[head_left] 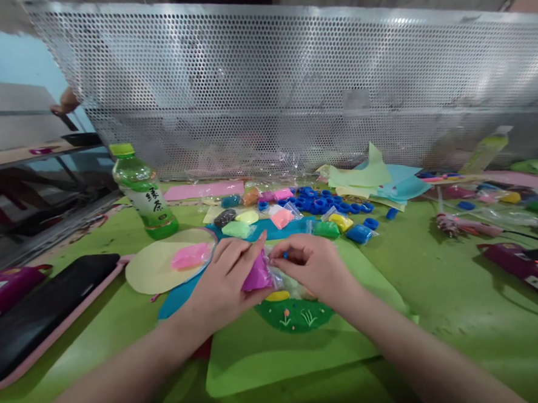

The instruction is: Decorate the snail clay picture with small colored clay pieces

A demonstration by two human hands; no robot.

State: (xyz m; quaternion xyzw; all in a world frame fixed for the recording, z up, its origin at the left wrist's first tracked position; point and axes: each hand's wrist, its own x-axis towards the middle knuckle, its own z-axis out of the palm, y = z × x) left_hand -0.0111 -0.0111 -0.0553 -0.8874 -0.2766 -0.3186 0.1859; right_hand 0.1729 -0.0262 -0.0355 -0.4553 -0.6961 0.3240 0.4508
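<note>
Our left grip pinches the purple clay packet over the flower picture, our right grip its clear wrapper; flowers look finished, the packet not yet emptied.

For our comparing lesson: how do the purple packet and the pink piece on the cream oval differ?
The left hand holds the purple packet; the pink piece lies on the cream oval. The purple packet looks darker; the pink piece, brighter. Both are vividly coloured.
</note>
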